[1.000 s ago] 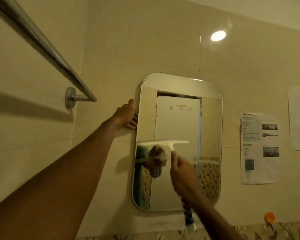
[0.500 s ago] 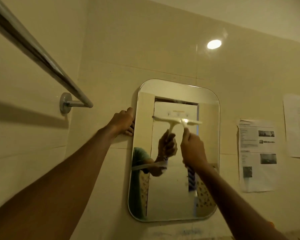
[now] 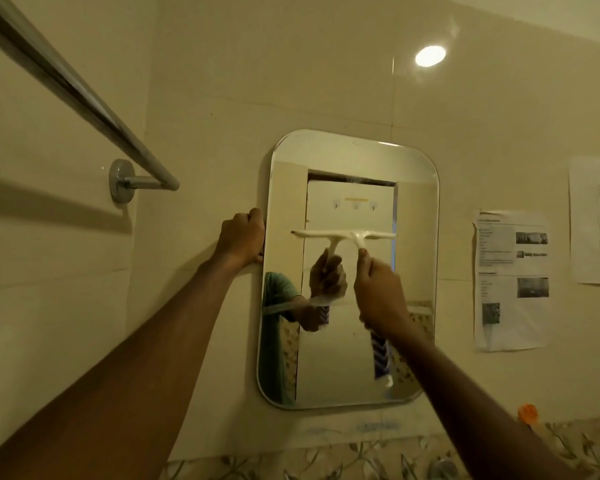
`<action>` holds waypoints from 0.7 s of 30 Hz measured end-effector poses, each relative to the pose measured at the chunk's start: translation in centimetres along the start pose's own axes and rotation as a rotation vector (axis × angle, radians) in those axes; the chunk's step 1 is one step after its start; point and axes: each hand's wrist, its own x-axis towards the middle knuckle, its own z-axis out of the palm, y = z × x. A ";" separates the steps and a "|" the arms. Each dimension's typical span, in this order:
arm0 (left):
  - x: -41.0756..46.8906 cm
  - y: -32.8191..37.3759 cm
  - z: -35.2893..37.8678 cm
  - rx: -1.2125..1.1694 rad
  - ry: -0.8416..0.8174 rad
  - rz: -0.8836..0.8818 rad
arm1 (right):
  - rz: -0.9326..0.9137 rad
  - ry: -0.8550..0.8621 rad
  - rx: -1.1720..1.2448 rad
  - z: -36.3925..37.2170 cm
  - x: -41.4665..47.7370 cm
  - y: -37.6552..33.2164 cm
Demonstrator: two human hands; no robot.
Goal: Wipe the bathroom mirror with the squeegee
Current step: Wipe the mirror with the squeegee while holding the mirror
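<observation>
Squeegee (image 3: 374, 234) on the mirror (image 3: 347, 154), blade level across the glass.
Right hand (image 3: 380, 292) has its grip curled round the white handle, with the blade flat against the mirror's upper middle. Left hand (image 3: 241, 239) grips the mirror's left edge, fingers wrapped over it. A chrome towel rail (image 3: 84, 95) juts out upper left, near that hand. Printed sheets (image 3: 511, 278) hang on the tiles to the right, with an orange cap (image 3: 528, 412) below them.

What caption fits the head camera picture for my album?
Right hand holds a white squeegee against the mirror while left hand grips its edge.
</observation>
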 end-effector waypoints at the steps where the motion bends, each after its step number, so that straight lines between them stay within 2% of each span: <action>1: -0.2 -0.3 0.0 0.016 0.003 0.006 | 0.011 -0.006 0.010 1.0 -1.9 1.2; 8: -2.1 -3.1 0.9 0.070 0.045 0.006 | 0.189 -0.081 -0.069 4.2 -13.3 7.5; 11: -2.9 -3.8 1.2 0.056 0.075 -0.021 | 0.155 -0.081 -0.038 3.0 -12.1 6.8; 16: -3.6 -4.8 1.0 0.050 0.044 -0.039 | -0.019 0.031 0.027 1.1 -4.1 2.4; 21: -3.3 -4.6 0.2 -0.061 0.003 -0.095 | 0.009 -0.036 0.032 3.0 -5.5 1.1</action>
